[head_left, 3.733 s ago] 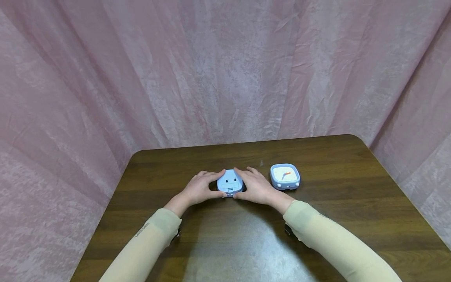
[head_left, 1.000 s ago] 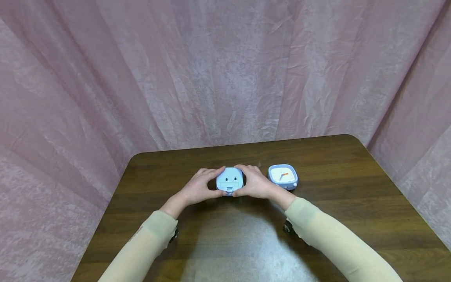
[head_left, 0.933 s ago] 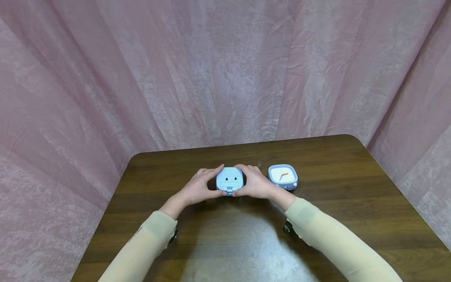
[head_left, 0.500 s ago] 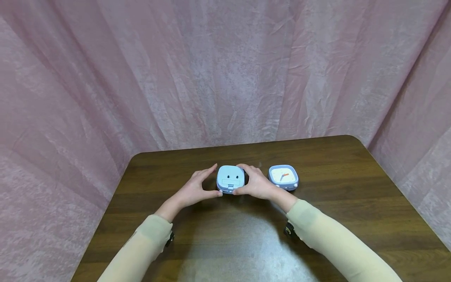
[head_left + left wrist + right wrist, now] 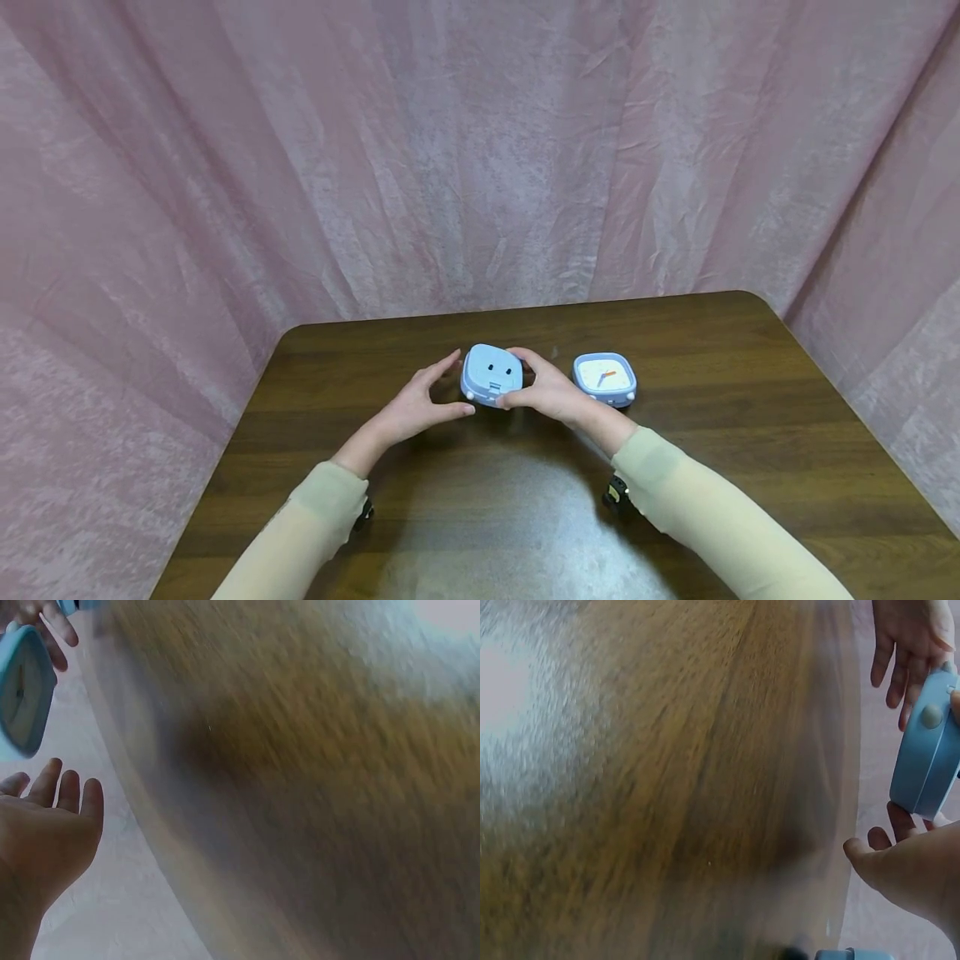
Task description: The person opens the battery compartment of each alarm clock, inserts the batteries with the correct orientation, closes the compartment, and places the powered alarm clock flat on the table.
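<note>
A light blue alarm clock is held above the table by my right hand, which pinches its right side between thumb and fingers. Its back, with two dark knobs, faces up in the head view, while its dial shows in the left wrist view. Just off the clock's left side, my left hand has its thumb and fingers spread, apart from the casing. In the right wrist view the clock's side shows a round pale foot.
A second alarm clock in blue lies dial up to the right of my right hand. The brown wooden table has rounded far corners, with pink curtains hanging behind and beside it.
Both hands held the clock about a second ago. My left hand has let go and drawn back left. In my right hand the clock has risen slightly and tilted clockwise.
</note>
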{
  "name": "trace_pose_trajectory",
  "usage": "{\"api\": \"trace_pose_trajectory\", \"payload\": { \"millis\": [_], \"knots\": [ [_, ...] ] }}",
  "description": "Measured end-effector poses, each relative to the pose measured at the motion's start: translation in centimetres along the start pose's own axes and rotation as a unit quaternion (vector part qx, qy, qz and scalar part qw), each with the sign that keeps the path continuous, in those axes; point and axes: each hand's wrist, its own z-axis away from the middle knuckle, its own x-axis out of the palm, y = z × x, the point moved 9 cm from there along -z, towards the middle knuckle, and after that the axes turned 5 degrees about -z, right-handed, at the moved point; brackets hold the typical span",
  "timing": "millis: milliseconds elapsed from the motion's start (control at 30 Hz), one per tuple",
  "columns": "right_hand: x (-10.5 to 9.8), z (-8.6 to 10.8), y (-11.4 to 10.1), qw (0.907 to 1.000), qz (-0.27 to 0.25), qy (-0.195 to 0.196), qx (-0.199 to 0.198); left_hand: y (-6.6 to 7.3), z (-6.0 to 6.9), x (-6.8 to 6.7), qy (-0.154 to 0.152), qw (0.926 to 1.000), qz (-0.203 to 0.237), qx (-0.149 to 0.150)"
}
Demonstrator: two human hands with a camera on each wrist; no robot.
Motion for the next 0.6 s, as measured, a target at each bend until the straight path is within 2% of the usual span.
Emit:
{"api": "trace_pose_trajectory", "payload": {
  "millis": [267,600],
  "knots": [
    [0.3,0.0,0.2,0.9958,-0.09,-0.017,-0.001,0.6,-0.5,0.6,0.004,0.9974,0.071,0.015],
    [0.8,-0.1,0.5,0.9825,-0.184,-0.029,0.008,1.0,-0.9,1.9,0.0,0.9863,0.165,0.004]
  ]
}}
